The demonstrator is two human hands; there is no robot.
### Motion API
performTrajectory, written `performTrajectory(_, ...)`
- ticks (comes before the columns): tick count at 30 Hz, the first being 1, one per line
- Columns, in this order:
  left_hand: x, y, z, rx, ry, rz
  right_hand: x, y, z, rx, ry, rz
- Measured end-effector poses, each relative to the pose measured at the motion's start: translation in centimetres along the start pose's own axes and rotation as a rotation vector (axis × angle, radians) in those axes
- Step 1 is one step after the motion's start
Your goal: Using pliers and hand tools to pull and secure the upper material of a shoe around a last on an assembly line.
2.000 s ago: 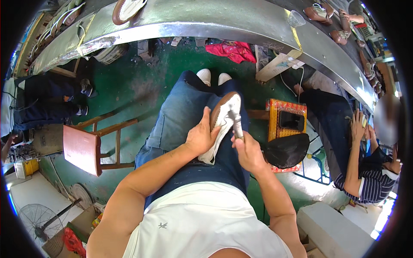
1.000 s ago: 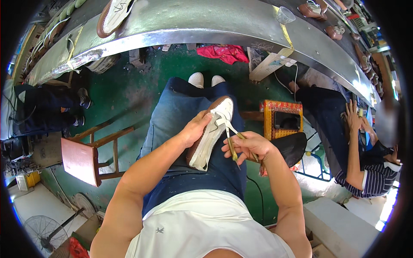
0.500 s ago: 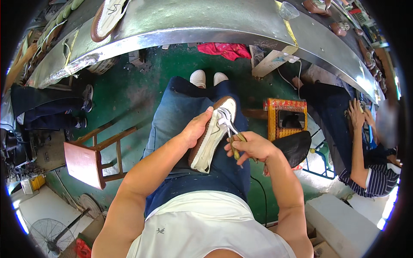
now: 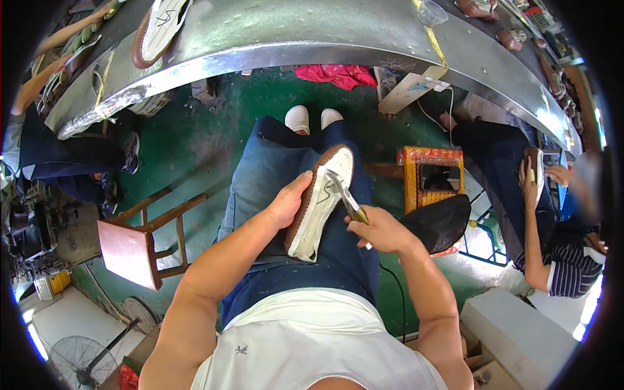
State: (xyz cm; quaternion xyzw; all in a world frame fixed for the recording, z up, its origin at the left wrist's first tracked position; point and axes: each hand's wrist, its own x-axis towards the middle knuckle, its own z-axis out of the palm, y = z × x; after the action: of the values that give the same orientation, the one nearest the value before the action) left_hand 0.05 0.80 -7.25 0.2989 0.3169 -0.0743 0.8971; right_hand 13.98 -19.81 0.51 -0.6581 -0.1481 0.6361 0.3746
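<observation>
A shoe (image 4: 320, 198) with a white sole and brown edge lies sole-up on my lap. My left hand (image 4: 290, 200) grips its left side. My right hand (image 4: 379, 229) holds a metal hand tool (image 4: 344, 195) with a brass-coloured grip; its tip rests on the sole near the toe end. My legs in blue jeans stretch forward to white slippers (image 4: 312, 117) on the green floor.
A long curved metal workbench (image 4: 312, 39) runs across the top with another shoe (image 4: 159, 29) on it. A wooden stool (image 4: 140, 244) stands to my left, an orange-framed stool (image 4: 432, 179) to my right. Another person (image 4: 559, 227) sits at the right, one more at the left.
The shoe has stayed on my lap in my left hand. My right hand has shifted the tool along the sole, its tip now nearer the toe.
</observation>
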Motion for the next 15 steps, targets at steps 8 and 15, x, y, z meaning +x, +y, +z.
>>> performTrajectory(8,0.5,-1.9,-1.5,0.453,-0.020,0.291,0.5,-0.8,-1.5,-0.865,0.268,-0.578)
performTrajectory(15,1.1,-2.5,-1.5,0.430,0.019,0.324,0.4,0.5,0.0,-0.750,0.277,-0.503)
